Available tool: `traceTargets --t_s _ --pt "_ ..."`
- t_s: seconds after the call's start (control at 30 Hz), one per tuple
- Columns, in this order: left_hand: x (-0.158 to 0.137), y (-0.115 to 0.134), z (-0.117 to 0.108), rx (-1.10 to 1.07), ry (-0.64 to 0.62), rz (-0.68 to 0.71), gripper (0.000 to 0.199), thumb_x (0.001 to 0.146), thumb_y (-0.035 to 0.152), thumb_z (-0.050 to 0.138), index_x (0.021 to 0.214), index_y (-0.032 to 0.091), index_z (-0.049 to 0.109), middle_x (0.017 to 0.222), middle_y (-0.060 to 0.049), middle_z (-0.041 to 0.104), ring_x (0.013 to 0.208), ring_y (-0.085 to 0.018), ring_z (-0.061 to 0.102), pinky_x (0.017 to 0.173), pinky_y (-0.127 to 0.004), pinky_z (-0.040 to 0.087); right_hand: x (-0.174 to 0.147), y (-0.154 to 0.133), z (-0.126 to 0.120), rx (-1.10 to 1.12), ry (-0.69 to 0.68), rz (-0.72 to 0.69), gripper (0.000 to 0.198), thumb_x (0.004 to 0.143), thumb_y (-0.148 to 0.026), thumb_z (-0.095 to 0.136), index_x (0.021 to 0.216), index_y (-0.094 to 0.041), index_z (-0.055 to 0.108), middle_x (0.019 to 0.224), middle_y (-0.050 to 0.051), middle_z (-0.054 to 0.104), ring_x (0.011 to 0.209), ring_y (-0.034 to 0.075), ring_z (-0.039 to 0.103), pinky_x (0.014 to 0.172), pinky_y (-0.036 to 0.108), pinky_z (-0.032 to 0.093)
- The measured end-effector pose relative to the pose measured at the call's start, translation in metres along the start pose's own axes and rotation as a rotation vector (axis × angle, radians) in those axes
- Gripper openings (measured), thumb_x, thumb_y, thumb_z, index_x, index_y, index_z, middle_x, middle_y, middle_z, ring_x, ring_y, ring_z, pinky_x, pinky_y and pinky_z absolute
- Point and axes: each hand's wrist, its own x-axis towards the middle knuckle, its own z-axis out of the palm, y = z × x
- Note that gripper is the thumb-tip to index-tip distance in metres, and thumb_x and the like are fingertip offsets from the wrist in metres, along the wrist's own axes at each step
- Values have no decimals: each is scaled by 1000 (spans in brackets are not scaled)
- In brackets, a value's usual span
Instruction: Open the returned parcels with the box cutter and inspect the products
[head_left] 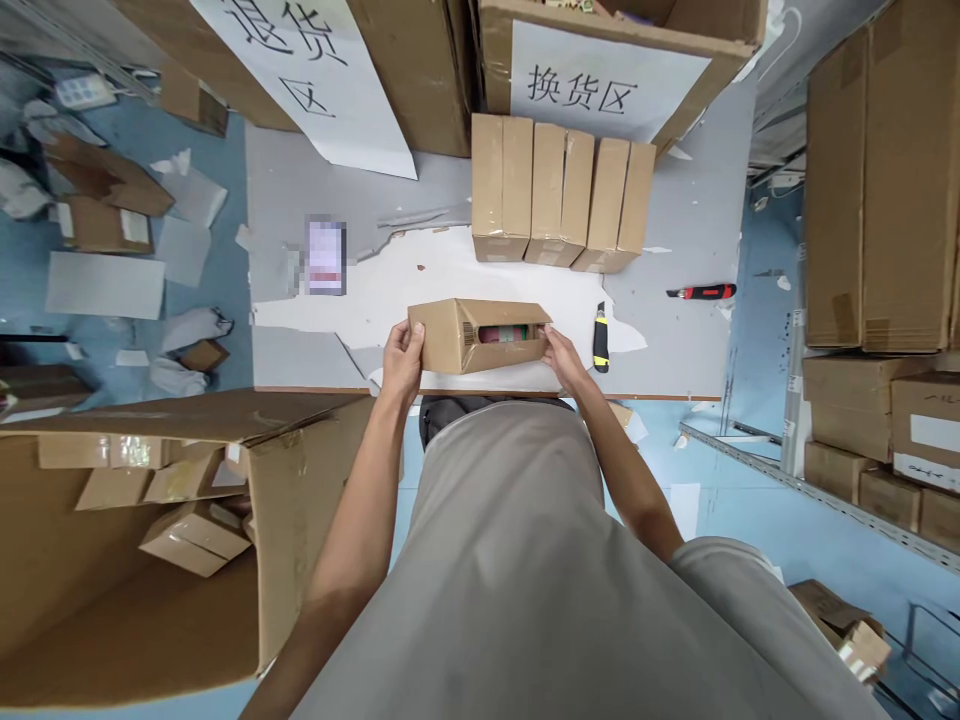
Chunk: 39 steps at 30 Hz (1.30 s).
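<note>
Near the front edge of the table I hold a small brown cardboard box (pixel 442 337) between both hands. My left hand (pixel 403 358) grips its left end, thumb on the front face. At the right end, the fingers of my right hand (pixel 564 355) pinch the box's edge. A long opening shows in the box's side, with something pink and green (pixel 502 334) inside that I cannot make out. To the right of my right hand lies a yellow and black box cutter (pixel 601 338). Behind the held box, several closed small boxes (pixel 559 190) stand in a row.
A red and black box cutter (pixel 702 292) lies at the table's right side, a pixelated phone (pixel 325 256) at the left. Large cartons with paper signs (pixel 592 80) stand at the back. An open carton (pixel 296 530) holding small boxes is at my left; stacked cartons (pixel 874 200) stand right.
</note>
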Motion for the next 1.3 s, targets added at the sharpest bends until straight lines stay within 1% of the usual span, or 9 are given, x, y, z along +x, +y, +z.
traceTargets --t_s 0.17,0.33,0.57,0.77,0.97,1.03,1.1,1.2,1.3 --pt "1 -17 47 -93 -34 -166 83 89 87 76 138 21 71 120 -13 85 109 -25 82 96 -39 68 -27 -9 -47 -120 144 -209 76 112 -75 46 155 -18 72 159 16 74 149 30 67 127 45 53" --pt "9 -15 84 -50 -94 -313 58 92 62 79 125 15 75 124 -17 84 118 -29 79 107 -43 65 -37 2 -50 -183 176 -247 77 103 -82 55 142 -19 74 140 18 82 131 35 78 119 51 60" --pt "-7 11 56 26 -100 -123 58 89 72 80 113 19 76 126 -13 82 118 -28 78 108 -46 66 -33 19 -46 -122 277 -305 73 103 -80 60 141 -19 73 147 23 78 136 36 77 116 53 64" --pt "-53 45 43 71 -318 -134 77 93 92 69 118 20 80 141 -15 77 123 -32 77 90 -45 73 -22 11 -55 -186 315 -378 76 106 -84 53 139 -19 74 145 22 76 131 32 77 111 47 66" --pt "-72 53 50 245 -315 0 53 104 72 68 89 22 77 163 -19 69 162 -42 57 114 -55 65 -16 -12 -59 -491 260 -381 56 116 -67 49 145 -23 69 150 18 72 130 31 76 109 47 66" --pt "-74 53 49 314 -342 62 39 105 60 71 100 23 78 166 -18 66 165 -40 54 113 -53 65 -11 -18 -53 -610 259 -353 59 110 -61 67 153 -21 61 151 20 68 135 35 73 115 52 65" --pt "-73 54 47 352 -380 109 40 104 53 72 131 24 78 167 -19 63 156 -37 62 111 -50 65 -6 -21 -43 -720 275 -329 76 99 -53 83 158 -16 53 152 24 65 142 41 67 120 58 61" --pt "-63 62 45 475 -444 136 82 101 44 75 177 30 48 162 -18 61 138 -34 72 117 -51 61 1 -23 -27 -809 287 -323 89 93 -37 87 164 -10 42 153 29 59 148 46 62 125 63 57" --pt "-45 81 48 694 -510 106 108 95 39 82 188 38 27 158 -17 57 121 -34 78 113 -52 61 4 -25 -21 -849 286 -339 88 91 -22 75 168 -8 35 152 30 59 144 47 64 125 65 55"
